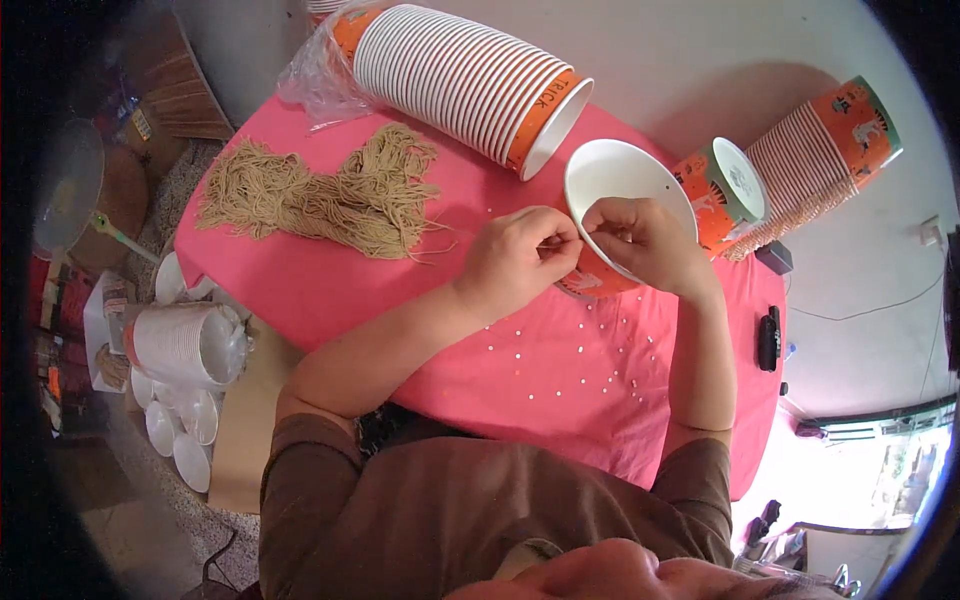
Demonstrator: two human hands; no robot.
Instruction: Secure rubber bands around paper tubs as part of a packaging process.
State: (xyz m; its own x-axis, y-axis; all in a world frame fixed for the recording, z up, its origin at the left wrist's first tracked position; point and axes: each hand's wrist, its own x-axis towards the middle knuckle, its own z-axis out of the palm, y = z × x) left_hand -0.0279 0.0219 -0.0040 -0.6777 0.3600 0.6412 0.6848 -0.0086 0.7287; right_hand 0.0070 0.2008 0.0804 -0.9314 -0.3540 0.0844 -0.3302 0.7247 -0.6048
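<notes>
An orange paper bucket (628, 172) with a white inside stands tilted toward me on the pink-covered table, a small hole showing near its far rim. At its near-left rim my two hands meet, fingertips almost touching. My left hand (520, 252) is closed in a pinch just outside the rim, and a thin pale strand of cord seems to show at its fingers. Curled over the rim, my right hand (655, 245) has thumb and fingers pressed together; what they pinch is hidden. A loose bundle of beige cords (330, 195) lies on the table to the left.
A long nested stack of paper buckets (460, 85) lies at the back, partly in clear plastic. More orange buckets (815, 140) lean at the right, beside an upturned one (738, 180). Small white bits (583, 381) dot the pink cloth (450, 370). White buckets (185, 345) stand on the floor left.
</notes>
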